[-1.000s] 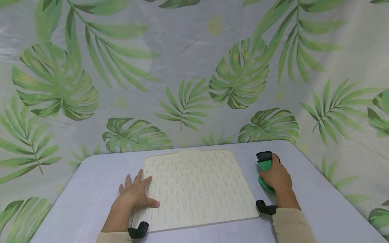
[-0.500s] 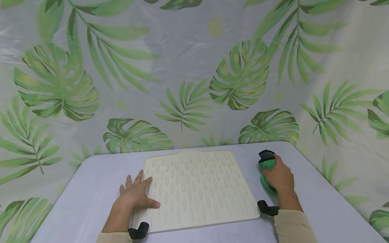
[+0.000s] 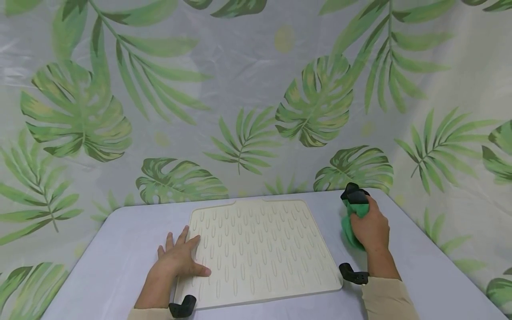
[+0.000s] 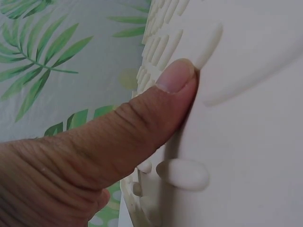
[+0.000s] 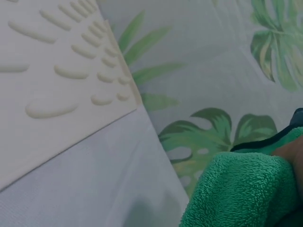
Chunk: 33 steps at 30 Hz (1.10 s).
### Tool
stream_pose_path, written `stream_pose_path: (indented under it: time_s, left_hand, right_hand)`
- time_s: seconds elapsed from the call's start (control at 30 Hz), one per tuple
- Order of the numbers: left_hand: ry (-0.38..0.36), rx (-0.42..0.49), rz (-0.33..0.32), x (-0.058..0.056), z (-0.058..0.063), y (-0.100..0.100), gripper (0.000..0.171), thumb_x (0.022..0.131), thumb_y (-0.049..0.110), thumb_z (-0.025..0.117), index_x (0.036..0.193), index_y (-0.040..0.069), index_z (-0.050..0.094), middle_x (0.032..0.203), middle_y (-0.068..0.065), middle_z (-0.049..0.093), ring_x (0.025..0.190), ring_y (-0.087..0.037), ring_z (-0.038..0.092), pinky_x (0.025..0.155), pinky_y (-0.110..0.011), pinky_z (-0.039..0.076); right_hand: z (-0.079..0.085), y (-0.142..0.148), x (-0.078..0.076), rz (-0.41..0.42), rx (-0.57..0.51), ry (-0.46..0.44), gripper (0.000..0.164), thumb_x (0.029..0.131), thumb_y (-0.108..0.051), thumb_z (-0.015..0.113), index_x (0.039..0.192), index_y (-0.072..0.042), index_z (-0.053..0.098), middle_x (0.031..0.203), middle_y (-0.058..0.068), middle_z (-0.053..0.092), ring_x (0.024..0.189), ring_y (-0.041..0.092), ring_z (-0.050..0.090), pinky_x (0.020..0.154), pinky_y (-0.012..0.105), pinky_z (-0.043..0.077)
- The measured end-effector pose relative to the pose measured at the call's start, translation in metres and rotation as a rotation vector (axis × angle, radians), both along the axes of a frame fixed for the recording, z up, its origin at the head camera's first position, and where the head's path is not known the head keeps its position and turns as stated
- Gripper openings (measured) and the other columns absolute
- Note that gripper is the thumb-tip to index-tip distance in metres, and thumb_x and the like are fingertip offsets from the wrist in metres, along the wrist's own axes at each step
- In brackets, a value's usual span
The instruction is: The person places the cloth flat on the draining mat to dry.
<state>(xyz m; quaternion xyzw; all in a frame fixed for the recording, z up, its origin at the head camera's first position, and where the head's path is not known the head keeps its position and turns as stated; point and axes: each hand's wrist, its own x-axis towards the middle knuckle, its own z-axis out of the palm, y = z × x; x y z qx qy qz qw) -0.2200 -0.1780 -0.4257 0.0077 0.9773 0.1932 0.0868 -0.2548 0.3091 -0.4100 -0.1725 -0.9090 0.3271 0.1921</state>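
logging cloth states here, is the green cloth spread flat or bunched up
Bunched up: the right hand grips the green terry cloth gathered together, and the right wrist view shows it curving over in a thick fold.

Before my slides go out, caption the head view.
Left hand rests partly on ridged cream mat; right hand grips green cloth.

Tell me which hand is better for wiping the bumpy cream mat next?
Probably the right hand: it holds the green terry cloth with dark edging, beside the right edge of the bumpy, cream, rectangular mat. The left hand rests across the mat's left edge and could steady it.
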Motion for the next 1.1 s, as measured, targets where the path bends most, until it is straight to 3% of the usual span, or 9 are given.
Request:
stream_pose_path:
  time_s: [0.27,1.1]
  left_hand:
    - [0.007,-0.001,0.003,0.000,0.000,0.002,0.119,0.052,0.055,0.095,0.152,0.009,0.048,0.170,-0.025,0.012,0.150,-0.064,0.000,0.115,-0.082,0.006]
    - [0.005,0.019,0.010,0.002,-0.001,0.000,0.122,0.051,0.056,0.095,0.152,0.009,0.047,0.169,-0.026,0.016,0.149,-0.065,0.003,0.116,-0.081,0.007]
  right_hand:
    - [0.009,-0.006,0.005,-0.014,-0.049,0.073,0.068,0.098,-0.024,0.060,0.159,-0.010,0.034,0.140,0.037,0.055,0.114,0.060,0.058,0.086,0.065,0.050]
    - [0.034,-0.025,0.012,-0.005,-0.093,0.200,0.066,0.098,-0.028,0.062,0.158,-0.017,0.037,0.143,0.029,0.057,0.119,0.056,0.058,0.091,0.066,0.049]
